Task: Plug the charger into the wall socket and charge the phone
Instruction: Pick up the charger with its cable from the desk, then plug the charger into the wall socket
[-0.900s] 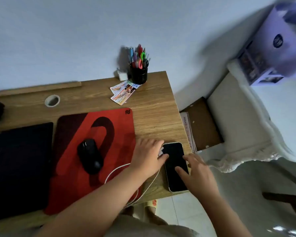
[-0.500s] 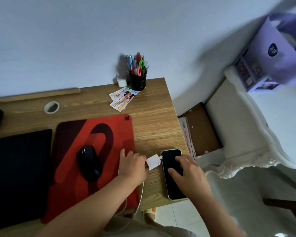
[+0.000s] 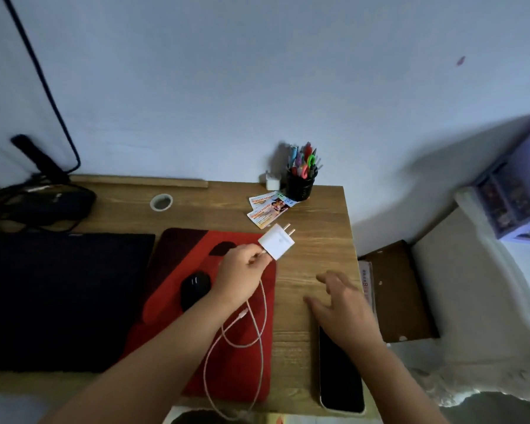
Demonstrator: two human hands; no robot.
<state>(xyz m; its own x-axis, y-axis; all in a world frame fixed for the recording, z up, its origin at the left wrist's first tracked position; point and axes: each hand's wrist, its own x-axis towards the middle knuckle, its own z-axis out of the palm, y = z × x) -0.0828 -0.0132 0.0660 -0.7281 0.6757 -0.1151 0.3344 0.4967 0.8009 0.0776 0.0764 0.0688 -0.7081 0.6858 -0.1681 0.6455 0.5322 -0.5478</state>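
Note:
My left hand (image 3: 241, 275) pinches the cable end of a white charger (image 3: 276, 242) and holds it above the wooden desk (image 3: 315, 243), its two prongs pointing up and to the right. The white cable (image 3: 259, 332) hangs from that hand in loops over the red mouse pad (image 3: 242, 362). The phone (image 3: 340, 377) lies face up with a dark screen at the desk's front right corner. My right hand (image 3: 340, 307) hovers over the phone's far end with fingers spread, holding nothing. No wall socket shows.
A black mouse (image 3: 195, 289) sits on the red pad beside my left wrist. A dark laptop (image 3: 62, 298) lies at the left. Behind stand a black pen cup (image 3: 300, 182), a small white block (image 3: 271, 182) and printed cards (image 3: 268, 208). Black cables (image 3: 34, 200) are bunched at the back left.
My left hand has lifted the charger off the desk and away from the phone, trailing the cable. My right hand has come off the phone's screen. The view has tilted upward.

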